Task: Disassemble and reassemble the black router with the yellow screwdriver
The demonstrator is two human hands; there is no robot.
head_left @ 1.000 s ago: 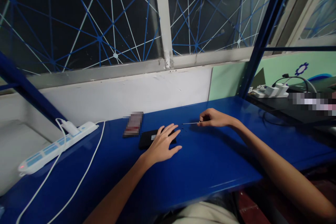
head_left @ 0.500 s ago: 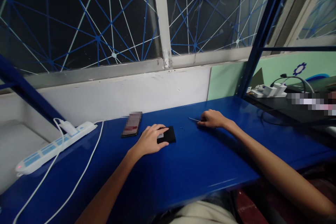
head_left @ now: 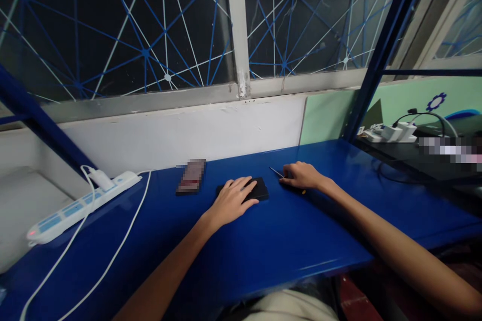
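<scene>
My left hand [head_left: 231, 199] lies with its fingers spread across a flat black case [head_left: 261, 189] on the blue table. The case shows to the left and right of the fingers; its middle is hidden under the hand. To the right, my right hand [head_left: 301, 175] is closed around a screwdriver [head_left: 276, 172] held low at the tabletop. Its thin metal shaft points left and away from me, and a yellow spot shows at the end of its dark handle under the palm.
A phone [head_left: 191, 176] with a blurred screen lies behind my left hand. On the left stands a white power strip [head_left: 83, 208] with a plugged-in charger and a white cable [head_left: 126, 241]. Blue frame posts [head_left: 371, 80] rise at both sides. Another power strip [head_left: 391, 134] sits at far right.
My left hand and the black case have shifted right, over where small loose bits lay. The right hand has turned slightly, and the yellow spot on the screwdriver's handle now shows.
</scene>
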